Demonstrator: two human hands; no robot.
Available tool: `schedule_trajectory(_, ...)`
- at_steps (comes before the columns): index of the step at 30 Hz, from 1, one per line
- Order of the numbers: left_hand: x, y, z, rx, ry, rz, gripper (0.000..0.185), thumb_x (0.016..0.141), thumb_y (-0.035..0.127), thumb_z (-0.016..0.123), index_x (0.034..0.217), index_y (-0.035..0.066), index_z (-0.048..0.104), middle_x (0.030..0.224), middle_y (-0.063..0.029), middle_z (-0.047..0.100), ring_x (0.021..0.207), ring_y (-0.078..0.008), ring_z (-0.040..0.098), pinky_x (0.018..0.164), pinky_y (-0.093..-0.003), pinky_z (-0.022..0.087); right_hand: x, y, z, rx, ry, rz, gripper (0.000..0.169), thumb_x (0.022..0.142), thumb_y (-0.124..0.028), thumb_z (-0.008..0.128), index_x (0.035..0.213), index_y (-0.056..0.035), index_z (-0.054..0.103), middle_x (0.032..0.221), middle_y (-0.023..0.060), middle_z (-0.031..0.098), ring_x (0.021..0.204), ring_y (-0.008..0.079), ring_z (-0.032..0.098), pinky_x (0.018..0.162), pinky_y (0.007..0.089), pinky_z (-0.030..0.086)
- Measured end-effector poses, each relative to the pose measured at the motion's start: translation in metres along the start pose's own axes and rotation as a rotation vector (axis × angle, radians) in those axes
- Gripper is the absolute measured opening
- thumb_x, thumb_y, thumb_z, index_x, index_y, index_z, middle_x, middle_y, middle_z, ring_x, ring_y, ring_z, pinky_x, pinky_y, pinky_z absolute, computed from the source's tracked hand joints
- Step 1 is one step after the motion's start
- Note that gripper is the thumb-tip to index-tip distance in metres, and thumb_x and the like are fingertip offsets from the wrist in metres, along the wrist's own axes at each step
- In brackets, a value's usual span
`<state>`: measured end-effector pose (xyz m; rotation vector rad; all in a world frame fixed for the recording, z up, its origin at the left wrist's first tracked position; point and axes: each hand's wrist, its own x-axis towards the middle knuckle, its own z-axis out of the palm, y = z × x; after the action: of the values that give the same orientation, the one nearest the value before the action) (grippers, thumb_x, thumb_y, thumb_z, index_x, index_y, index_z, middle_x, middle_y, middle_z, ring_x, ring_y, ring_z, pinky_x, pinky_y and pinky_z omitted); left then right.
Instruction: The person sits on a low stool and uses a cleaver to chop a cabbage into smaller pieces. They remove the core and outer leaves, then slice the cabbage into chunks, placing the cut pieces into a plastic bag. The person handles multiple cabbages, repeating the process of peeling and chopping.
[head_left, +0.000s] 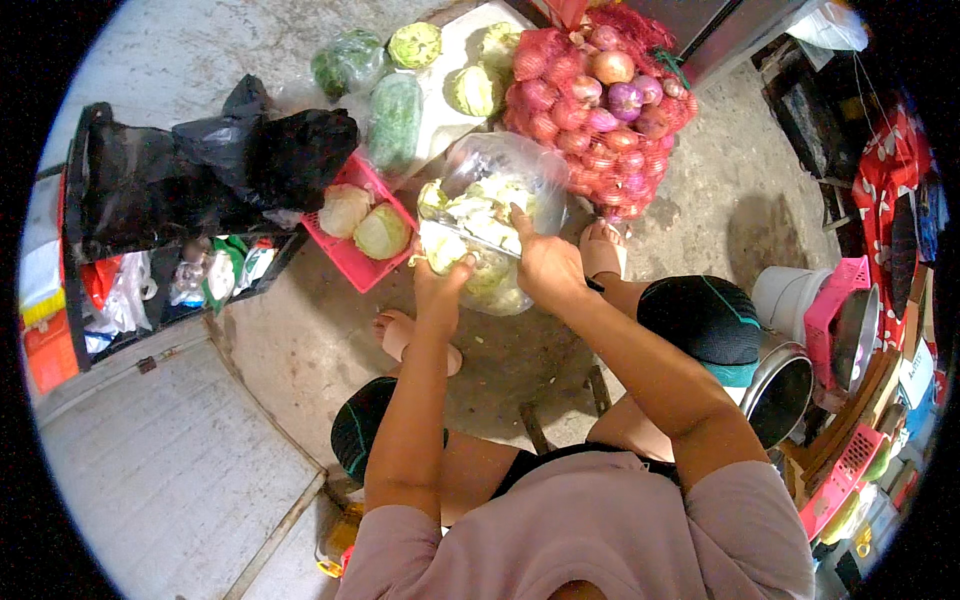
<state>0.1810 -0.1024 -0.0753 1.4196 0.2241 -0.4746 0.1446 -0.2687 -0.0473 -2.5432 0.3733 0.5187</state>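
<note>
My left hand (442, 281) grips a piece of cabbage (441, 246) from below, its thumb along the near side. In my right hand (544, 262) is a knife (476, 237), its blade lying against that cabbage and its handle hidden in my fist. The right index finger is stretched forward over the blade's end. Under and beyond both hands stands a clear plastic bag (544, 169) holding cut cabbage leaves (491, 202). To its left a pink plastic basket (360, 279) holds two cabbage heads (382, 231).
A red mesh sack of onions (600, 127) stands beyond my right foot. Cabbages (415, 45) and a wrapped green gourd-like vegetable (395, 120) lie ahead on a white surface. A black shelf with bags (187, 161) is at the left; a metal pot (780, 390) and white bucket (787, 296) at the right.
</note>
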Motion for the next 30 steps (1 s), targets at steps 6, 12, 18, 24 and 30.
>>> schedule_trajectory(6, 0.001, 0.007, -0.013, -0.014, -0.012, 0.005, 0.066, 0.071, 0.007, 0.069, 0.131, 0.004, 0.040, 0.119, -0.0074, 0.052, 0.105, -0.0182, 0.053, 0.090, -0.0323, 0.043, 0.002, 0.006, -0.008, 0.269, 0.021, -0.030, 0.057, 0.072, -0.009, 0.060, 0.127, -0.0092, 0.047, 0.091, 0.0233, 0.065, 0.088, 0.0381, 0.064, 0.077, 0.0465, 0.050)
schedule_trajectory(12, 0.003, 0.010, -0.032, -0.186, -0.109, -0.061, 0.067, 0.070, 0.010, 0.068, 0.131, 0.004, 0.040, 0.117, -0.0085, 0.053, 0.106, -0.0201, 0.053, 0.090, -0.0329, 0.044, 0.008, 0.021, -0.012, 0.560, -0.021, -0.158, 0.035, 0.075, -0.013, 0.067, 0.106, 0.0015, 0.060, 0.084, 0.0231, 0.064, 0.079, 0.0266, 0.064, 0.074, 0.0360, 0.048)
schedule_trajectory(18, 0.007, 0.007, -0.040, -0.147, -0.100, -0.064, 0.069, 0.070, 0.021, 0.065, 0.132, 0.003, 0.040, 0.116, -0.0093, 0.054, 0.106, -0.0201, 0.054, 0.089, -0.0328, 0.044, 0.012, 0.027, -0.025, 0.544, -0.058, -0.146, 0.030, 0.075, -0.012, 0.070, 0.099, 0.0046, 0.063, 0.083, 0.0165, 0.066, 0.077, 0.0176, 0.060, 0.074, 0.0341, 0.048)
schedule_trajectory(24, 0.016, -0.002, -0.049, -0.018, -0.195, 0.011, 0.059, 0.075, 0.022, 0.056, 0.128, -0.001, 0.044, 0.116, -0.0092, 0.054, 0.106, -0.0188, 0.053, 0.091, -0.0306, 0.041, 0.017, 0.037, -0.026, 0.731, -0.065, -0.194, 0.036, 0.069, -0.015, 0.072, 0.096, 0.0057, 0.063, 0.086, 0.0216, 0.067, 0.081, 0.0294, 0.065, 0.076, 0.0376, 0.050)
schedule_trajectory(30, 0.026, -0.028, -0.068, -0.089, -0.145, -0.028, 0.058, 0.078, 0.021, 0.061, 0.130, 0.001, 0.042, 0.121, -0.0087, 0.052, 0.108, -0.0195, 0.052, 0.091, -0.0324, 0.042, 0.020, 0.025, -0.039, 0.624, -0.202, -0.067, 0.035, 0.068, -0.015, 0.071, 0.094, 0.0071, 0.063, 0.085, 0.0236, 0.066, 0.078, 0.0291, 0.064, 0.074, 0.0376, 0.050)
